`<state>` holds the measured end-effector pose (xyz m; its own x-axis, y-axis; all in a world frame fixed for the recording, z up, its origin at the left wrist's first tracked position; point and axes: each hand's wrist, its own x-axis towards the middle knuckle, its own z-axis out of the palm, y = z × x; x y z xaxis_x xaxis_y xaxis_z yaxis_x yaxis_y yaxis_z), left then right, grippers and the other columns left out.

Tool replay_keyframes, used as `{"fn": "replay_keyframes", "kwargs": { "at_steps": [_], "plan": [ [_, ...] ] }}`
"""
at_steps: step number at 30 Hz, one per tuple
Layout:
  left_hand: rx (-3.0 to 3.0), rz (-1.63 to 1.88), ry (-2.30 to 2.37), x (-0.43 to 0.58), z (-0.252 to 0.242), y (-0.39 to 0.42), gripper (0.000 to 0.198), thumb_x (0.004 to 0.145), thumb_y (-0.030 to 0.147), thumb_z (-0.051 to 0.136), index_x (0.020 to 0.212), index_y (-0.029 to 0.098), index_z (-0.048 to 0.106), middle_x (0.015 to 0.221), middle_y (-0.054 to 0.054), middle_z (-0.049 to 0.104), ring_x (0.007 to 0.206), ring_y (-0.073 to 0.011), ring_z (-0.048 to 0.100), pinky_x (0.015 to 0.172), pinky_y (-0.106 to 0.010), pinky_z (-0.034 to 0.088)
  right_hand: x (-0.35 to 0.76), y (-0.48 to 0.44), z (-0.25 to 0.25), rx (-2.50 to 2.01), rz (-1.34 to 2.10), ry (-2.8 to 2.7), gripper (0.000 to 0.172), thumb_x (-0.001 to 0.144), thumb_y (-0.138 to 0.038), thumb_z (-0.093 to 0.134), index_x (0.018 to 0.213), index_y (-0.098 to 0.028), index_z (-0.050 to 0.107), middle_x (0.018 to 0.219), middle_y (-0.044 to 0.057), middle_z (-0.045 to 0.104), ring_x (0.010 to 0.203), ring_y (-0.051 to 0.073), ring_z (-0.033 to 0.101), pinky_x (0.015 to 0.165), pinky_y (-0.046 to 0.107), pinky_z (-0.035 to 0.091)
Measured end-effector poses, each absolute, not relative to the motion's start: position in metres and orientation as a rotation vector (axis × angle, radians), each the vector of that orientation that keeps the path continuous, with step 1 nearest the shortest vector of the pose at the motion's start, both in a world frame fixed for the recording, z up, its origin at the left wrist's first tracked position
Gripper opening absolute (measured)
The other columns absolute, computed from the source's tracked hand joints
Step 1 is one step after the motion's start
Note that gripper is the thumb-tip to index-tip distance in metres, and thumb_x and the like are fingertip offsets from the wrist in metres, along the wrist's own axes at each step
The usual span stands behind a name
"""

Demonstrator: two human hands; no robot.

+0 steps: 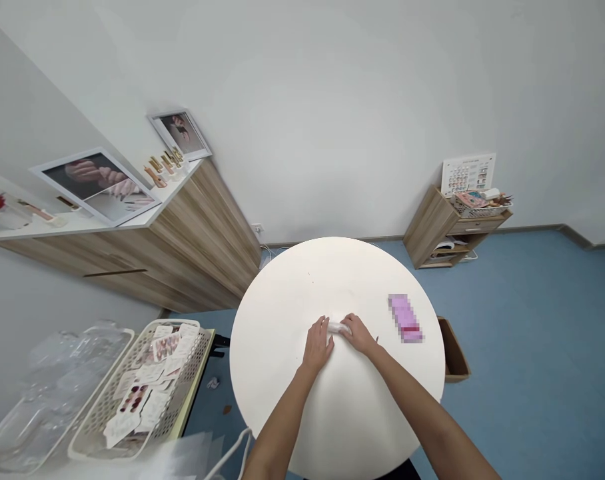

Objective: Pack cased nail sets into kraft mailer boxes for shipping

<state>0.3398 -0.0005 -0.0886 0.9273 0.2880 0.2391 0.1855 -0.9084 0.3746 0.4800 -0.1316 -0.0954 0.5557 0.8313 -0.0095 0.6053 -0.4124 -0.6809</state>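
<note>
One white roll (pixel 336 327) lies on a round table (pixel 277 307), long axis nine-to-three o'clock, right hand (pixel 360 335) gripping the three-o'clock end, left hand (pixel 316 345) at nine, grip indeterminable.

Beyond the left hand (pixel 317 343), to its left, a perforated white basket (pixel 182 383) of cards (pixel 132 400) sits beside clear containers (pixel 57 383); farther ahead stands a wood-grain cabinet (pixel 182 247). Right of the right hand (pixel 358 335) lies a blurred purple object (pixel 405 319), then an open brown box (pixel 456 353).
</note>
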Motion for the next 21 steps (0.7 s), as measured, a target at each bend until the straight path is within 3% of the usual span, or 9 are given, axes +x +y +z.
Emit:
{"fn": "replay_keyframes", "kwargs": {
  "at_steps": [2,5,8,10,15,21],
  "plan": [
    [2.759,0.437,0.401,0.341,-0.09,-0.011,0.057,0.09,0.016,0.035,0.146,0.016,0.025,0.144,-0.016,0.043,0.131,-0.0284,0.043,0.104,-0.049,0.038,0.494,-0.12,-0.09,-2.208,0.502,-1.082,0.018,0.09,-0.03,0.05,0.097,-0.02,0.063,0.101,0.007,0.062,0.096,0.02,0.058,0.086,0.032,0.046],
    [2.842,0.304,0.296,0.342,-0.1,-0.026,0.06,0.089,0.018,0.036,0.148,0.017,0.025,0.153,-0.014,0.032,0.139,-0.0286,0.032,0.11,-0.051,0.03,0.508,-0.108,-0.09,-2.277,0.549,-0.982,0.021,0.091,-0.029,0.046,0.106,-0.02,0.058,0.095,0.005,0.063,0.088,0.018,0.059,0.079,0.029,0.045],
    [2.908,0.148,0.248,0.344,-0.115,-0.033,0.062,0.092,0.029,0.037,0.151,0.018,0.02,0.158,-0.011,0.022,0.144,-0.0297,0.021,0.113,-0.054,0.023,0.513,-0.106,-0.094,-2.387,0.566,-0.886,0.024,0.092,-0.028,0.042,0.112,-0.021,0.053,0.088,0.003,0.064,0.08,0.019,0.059,0.071,0.028,0.043],
    [2.927,0.087,0.256,0.346,-0.124,-0.033,0.064,0.094,0.036,0.034,0.152,0.02,0.014,0.159,-0.009,0.018,0.145,-0.0295,0.017,0.114,-0.055,0.019,0.511,-0.109,-0.098,-2.472,0.479,-0.858,0.024,0.091,-0.027,0.041,0.11,-0.021,0.055,0.094,0.006,0.064,0.086,0.02,0.059,0.071,0.028,0.043],
    [2.896,-0.076,0.272,0.358,-0.127,-0.028,0.064,0.094,0.041,0.031,0.153,0.021,0.015,0.16,-0.007,0.013,0.146,-0.0289,0.012,0.116,-0.054,0.014,0.493,-0.13,-0.105,-2.534,0.233,-1.011,0.036,0.092,-0.022,0.036,0.121,-0.018,0.056,0.127,0.013,0.056,0.112,0.025,0.051,0.091,0.034,0.042],
    [2.763,-0.34,0.293,0.371,-0.093,-0.022,0.063,0.088,0.033,0.043,0.148,0.02,0.03,0.159,-0.009,0.018,0.146,-0.0296,0.017,0.115,-0.056,0.018,0.473,-0.16,-0.109,-2.589,0.295,-1.191,0.058,0.086,-0.016,0.035,0.144,-0.016,0.038,0.152,0.008,0.036,0.138,0.027,0.031,0.111,0.044,0.025]
  ]
}}
